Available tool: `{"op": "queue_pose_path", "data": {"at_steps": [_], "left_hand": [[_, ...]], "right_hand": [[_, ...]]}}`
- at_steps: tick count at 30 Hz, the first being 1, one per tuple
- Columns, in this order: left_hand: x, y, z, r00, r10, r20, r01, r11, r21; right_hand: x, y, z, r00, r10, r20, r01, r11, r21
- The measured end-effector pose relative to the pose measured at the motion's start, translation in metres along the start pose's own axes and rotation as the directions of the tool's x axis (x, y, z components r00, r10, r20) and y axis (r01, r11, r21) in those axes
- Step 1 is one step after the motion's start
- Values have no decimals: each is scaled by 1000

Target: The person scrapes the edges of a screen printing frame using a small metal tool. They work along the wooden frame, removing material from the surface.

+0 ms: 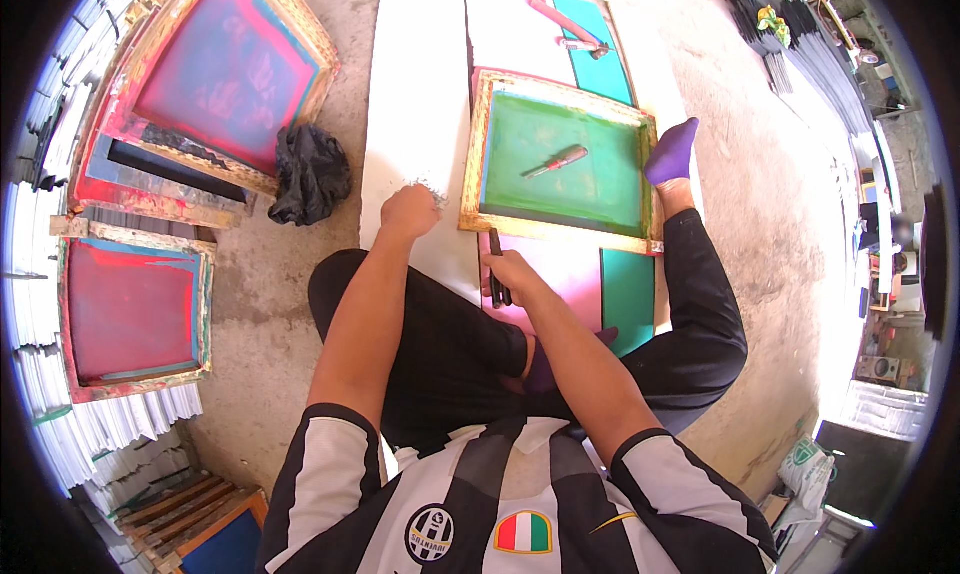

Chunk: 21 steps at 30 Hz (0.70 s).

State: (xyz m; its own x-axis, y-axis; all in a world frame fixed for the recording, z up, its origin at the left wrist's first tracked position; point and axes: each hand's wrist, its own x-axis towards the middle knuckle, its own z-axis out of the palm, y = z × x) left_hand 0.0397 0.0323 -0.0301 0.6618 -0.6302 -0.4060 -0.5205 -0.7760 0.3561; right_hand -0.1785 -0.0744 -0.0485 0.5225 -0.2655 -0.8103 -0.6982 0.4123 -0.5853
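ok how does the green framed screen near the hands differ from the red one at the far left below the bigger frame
Colour: the green screen has green mesh, the red screen a reddish one with blue patches.
Place: the green screen lies just ahead of the right hand; the red screen sits off left, by stacked white sheets.
Load: only the green screen carries a screwdriver.
Both have four-sided frames.

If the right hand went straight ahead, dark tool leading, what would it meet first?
Seemingly the wooden frame's near bar; depth leaves unclear whether the dark tool already touches it.
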Motion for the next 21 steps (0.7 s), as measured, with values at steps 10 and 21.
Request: {"op": "queue_pose_path", "data": {"at_steps": [10, 21], "left_hand": [[3, 0, -1, 1000, -11, 27, 11, 1000, 1], [-3, 16, -19, 990, -53, 127, 47, 998, 43]], "right_hand": [[1, -9, 11, 991, 11, -131, -16, 999, -32], [9, 1, 17, 959, -64, -276, -20, 956, -294]]}}
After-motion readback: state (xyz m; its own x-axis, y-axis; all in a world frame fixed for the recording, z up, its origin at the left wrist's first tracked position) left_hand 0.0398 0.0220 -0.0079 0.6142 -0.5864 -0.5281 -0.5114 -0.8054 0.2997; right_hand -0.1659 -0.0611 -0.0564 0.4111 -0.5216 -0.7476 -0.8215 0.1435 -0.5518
